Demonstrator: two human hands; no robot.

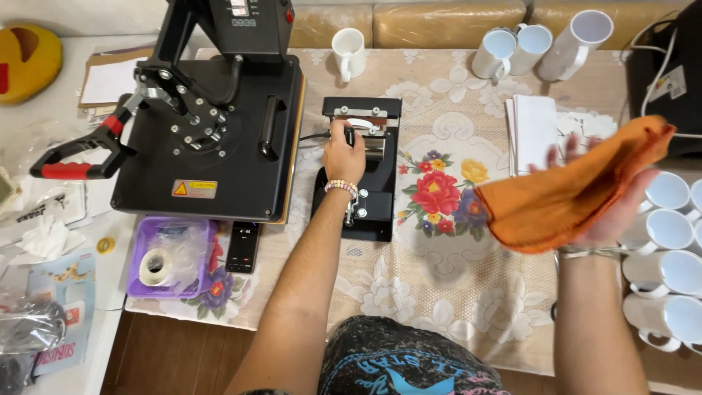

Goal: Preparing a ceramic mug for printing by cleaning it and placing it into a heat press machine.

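Mug press [360,172], small and black, is set at the middle of the desk [439,292], just right of the large black heat press [208,139]. Its handle [349,135] is gripped by the left hand [344,155], the fingers closed around it; a bead bracelet [341,187] is worn at that wrist. An orange cloth [570,194] is held up by the right hand [614,208] over the right side of the desk, draped across the palm, with the fingers spread behind it. White mugs [669,256] are lined up at the right edge, and more mugs [534,47] are seen at the far side, one [349,51] standing alone. A stack of white sheets [532,132] is laid beyond the cloth. Near left, a purple tray [135,285] with a tape roll [155,267] and a phone [242,247] are placed below the heat press.
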